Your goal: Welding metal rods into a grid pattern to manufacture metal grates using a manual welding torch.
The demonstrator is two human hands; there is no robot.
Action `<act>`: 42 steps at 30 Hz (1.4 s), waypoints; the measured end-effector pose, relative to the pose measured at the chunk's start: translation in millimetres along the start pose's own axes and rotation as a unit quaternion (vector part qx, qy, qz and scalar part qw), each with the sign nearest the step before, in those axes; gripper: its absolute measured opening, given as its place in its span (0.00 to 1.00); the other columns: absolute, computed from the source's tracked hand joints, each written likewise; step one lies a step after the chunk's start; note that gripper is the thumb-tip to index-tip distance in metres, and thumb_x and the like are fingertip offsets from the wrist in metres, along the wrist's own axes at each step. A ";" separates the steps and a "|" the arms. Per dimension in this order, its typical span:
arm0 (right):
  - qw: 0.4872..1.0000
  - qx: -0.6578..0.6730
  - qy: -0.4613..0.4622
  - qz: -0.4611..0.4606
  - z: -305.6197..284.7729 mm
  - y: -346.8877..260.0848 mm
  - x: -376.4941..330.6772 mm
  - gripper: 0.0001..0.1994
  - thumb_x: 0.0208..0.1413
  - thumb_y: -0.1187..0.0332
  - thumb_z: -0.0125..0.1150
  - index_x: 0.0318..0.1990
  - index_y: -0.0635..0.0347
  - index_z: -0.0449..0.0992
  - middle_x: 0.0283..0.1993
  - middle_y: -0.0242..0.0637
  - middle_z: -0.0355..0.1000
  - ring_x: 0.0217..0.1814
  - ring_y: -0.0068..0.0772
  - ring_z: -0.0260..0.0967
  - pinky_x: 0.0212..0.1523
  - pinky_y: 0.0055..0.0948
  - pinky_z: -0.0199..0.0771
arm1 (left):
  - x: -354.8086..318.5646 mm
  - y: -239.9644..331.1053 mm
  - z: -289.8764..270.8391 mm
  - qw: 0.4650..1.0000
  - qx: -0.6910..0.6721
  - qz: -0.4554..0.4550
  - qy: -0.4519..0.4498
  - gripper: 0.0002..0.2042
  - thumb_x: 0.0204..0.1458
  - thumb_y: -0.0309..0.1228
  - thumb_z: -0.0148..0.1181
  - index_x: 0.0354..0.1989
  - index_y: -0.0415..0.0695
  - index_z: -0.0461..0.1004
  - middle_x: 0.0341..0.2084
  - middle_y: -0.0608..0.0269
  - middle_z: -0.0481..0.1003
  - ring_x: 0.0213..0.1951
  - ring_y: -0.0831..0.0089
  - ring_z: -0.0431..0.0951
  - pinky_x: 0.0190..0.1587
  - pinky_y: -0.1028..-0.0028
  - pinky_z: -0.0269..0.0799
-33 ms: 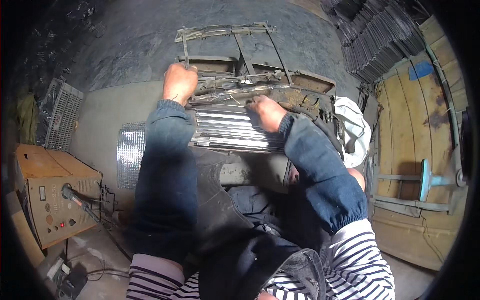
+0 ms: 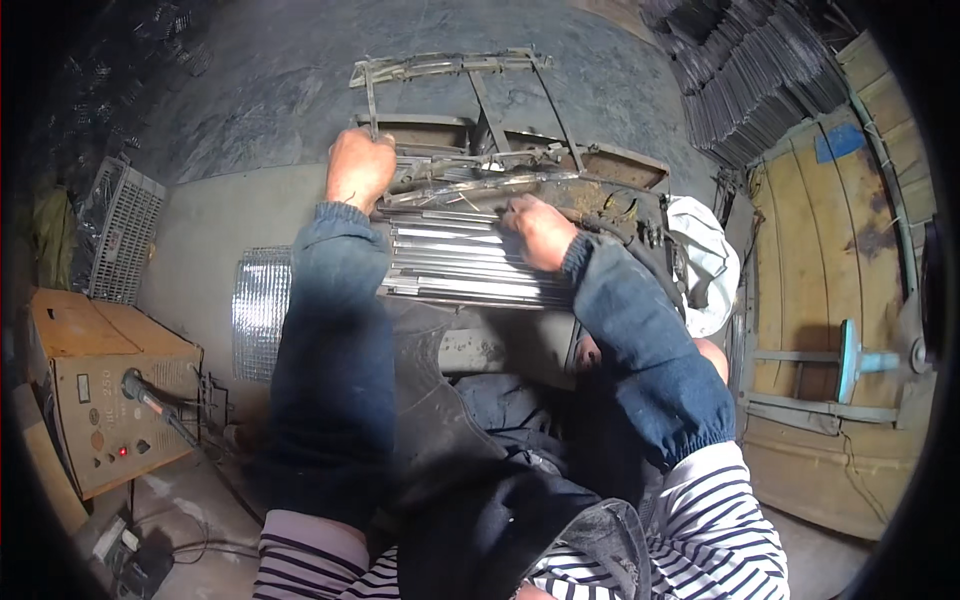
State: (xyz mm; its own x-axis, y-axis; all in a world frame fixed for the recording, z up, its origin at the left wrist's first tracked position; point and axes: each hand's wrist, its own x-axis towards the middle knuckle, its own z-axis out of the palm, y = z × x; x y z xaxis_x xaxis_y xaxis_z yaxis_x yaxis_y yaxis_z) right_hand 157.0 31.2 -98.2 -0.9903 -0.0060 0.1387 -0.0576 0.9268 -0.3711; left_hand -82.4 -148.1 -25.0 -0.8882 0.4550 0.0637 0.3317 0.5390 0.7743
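Floor: dark and scuffed on the far side (image 2: 260, 125), with a stack of dark panels (image 2: 765, 85) at the far right.
Left hand: stretched forward, back of the hand up, curled into a fist round the near end of the left bar of a metal frame (image 2: 487, 105).
Right hand (image 2: 540, 232): reaches forward and inward over the right part of the metal rods (image 2: 450, 245), fingers bent and partly closed; whether they pinch anything, I cannot tell.
Frame count: one, with three thin bars running out to its far crossbar.
Rod count: one row of many, too tightly packed to number.
Other counts: one orange-topped machine (image 2: 125, 400), one grey crate (image 2: 128, 230) and one wire mesh panel (image 2: 262, 312) to the left; one white cloth (image 2: 705, 265) to the right.
Frame direction: long axis left to right, its three bars pointing away from the person.
Rod direction: long axes left to right, roughly parallel.
Rod place: in front of the person, on the near side of the frame, between the forearms.
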 end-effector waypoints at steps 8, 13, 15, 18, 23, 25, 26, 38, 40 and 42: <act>0.994 0.094 0.042 0.038 -109.4 -44.0 -32.5 0.14 0.47 0.75 0.70 0.41 0.67 0.76 0.36 0.54 0.76 0.41 0.61 0.76 0.43 0.46 0.77 | -2.9 -6.2 -6.3 1.000 0.008 -0.007 -0.021 0.20 0.53 0.36 0.62 0.39 0.24 0.78 0.41 0.24 0.75 0.51 0.34 0.76 0.54 0.51 0.72; 0.979 0.079 0.166 0.093 -156.5 6.7 -10.5 0.19 0.54 0.71 0.71 0.53 0.65 0.79 0.39 0.56 0.79 0.41 0.51 0.81 0.42 0.34 0.79 | -10.1 6.8 0.7 0.998 0.048 0.022 -0.014 0.18 0.53 0.35 0.61 0.37 0.26 0.78 0.38 0.25 0.76 0.47 0.33 0.77 0.51 0.49 0.73; 0.979 -0.019 0.155 0.127 -169.9 25.9 14.0 0.14 0.55 0.72 0.66 0.49 0.64 0.81 0.39 0.56 0.78 0.39 0.55 0.79 0.41 0.39 0.79 | -12.4 5.6 -6.0 0.999 0.039 0.027 -0.011 0.17 0.53 0.35 0.61 0.37 0.27 0.79 0.37 0.25 0.76 0.47 0.33 0.77 0.50 0.48 0.73; 0.975 -0.059 0.181 0.118 -160.8 67.5 36.0 0.15 0.51 0.76 0.58 0.45 0.62 0.83 0.37 0.59 0.77 0.40 0.60 0.77 0.43 0.45 0.78 | -10.6 5.3 -1.3 0.999 0.045 0.022 -0.017 0.17 0.54 0.34 0.60 0.37 0.27 0.79 0.37 0.26 0.76 0.46 0.34 0.78 0.50 0.48 0.73; 0.975 -0.119 0.098 0.160 -151.3 92.8 68.3 0.12 0.45 0.74 0.58 0.37 0.63 0.84 0.33 0.60 0.77 0.39 0.62 0.77 0.44 0.48 0.80 | -8.4 9.5 -1.0 0.999 0.041 0.032 -0.016 0.17 0.54 0.34 0.59 0.38 0.27 0.79 0.36 0.27 0.77 0.46 0.34 0.78 0.50 0.48 0.73; 0.977 -0.135 0.066 0.154 -154.0 86.1 82.4 0.09 0.45 0.73 0.59 0.33 0.64 0.83 0.33 0.60 0.77 0.39 0.63 0.77 0.44 0.49 0.80 | -7.9 7.3 -3.7 0.999 0.044 0.024 -0.017 0.16 0.54 0.34 0.58 0.38 0.27 0.79 0.36 0.27 0.77 0.46 0.34 0.78 0.50 0.48 0.73; 0.977 -0.133 0.064 0.153 -156.3 83.0 84.7 0.09 0.45 0.73 0.59 0.33 0.64 0.83 0.33 0.60 0.77 0.39 0.63 0.77 0.44 0.49 0.80 | -7.4 6.9 -4.0 0.999 0.045 0.025 -0.015 0.16 0.54 0.33 0.58 0.38 0.27 0.79 0.37 0.27 0.77 0.46 0.34 0.78 0.50 0.48 0.73; 0.972 -0.122 0.054 0.191 -137.9 96.3 77.3 0.10 0.49 0.68 0.60 0.36 0.61 0.84 0.36 0.57 0.78 0.42 0.62 0.78 0.48 0.49 0.80 | -16.0 13.5 -6.3 0.997 0.076 0.028 -0.005 0.16 0.54 0.34 0.58 0.37 0.28 0.79 0.38 0.27 0.77 0.46 0.34 0.78 0.50 0.48 0.74; 0.980 -0.129 0.035 0.151 -145.5 107.4 66.5 0.13 0.52 0.68 0.61 0.44 0.60 0.84 0.38 0.57 0.78 0.44 0.61 0.77 0.49 0.47 0.79 | -13.2 16.9 2.0 0.996 0.076 0.037 -0.002 0.17 0.54 0.34 0.57 0.37 0.28 0.79 0.38 0.27 0.77 0.46 0.33 0.78 0.50 0.48 0.73; 0.982 -0.140 0.058 0.113 -148.5 94.1 59.1 0.14 0.52 0.69 0.62 0.45 0.60 0.83 0.38 0.56 0.78 0.42 0.60 0.77 0.47 0.46 0.79 | -10.2 15.8 -0.5 0.996 0.080 0.037 -0.015 0.17 0.54 0.34 0.57 0.38 0.27 0.79 0.39 0.27 0.77 0.47 0.34 0.78 0.51 0.48 0.73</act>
State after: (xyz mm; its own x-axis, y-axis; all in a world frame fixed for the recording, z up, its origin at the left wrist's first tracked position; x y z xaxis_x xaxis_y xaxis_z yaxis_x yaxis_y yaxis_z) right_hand 111.8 173.8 11.4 -0.9522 0.2384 0.1911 0.2143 0.9669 -0.1385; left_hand -68.3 -144.7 -13.1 -0.8500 0.5177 0.0970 0.4452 0.6077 0.6577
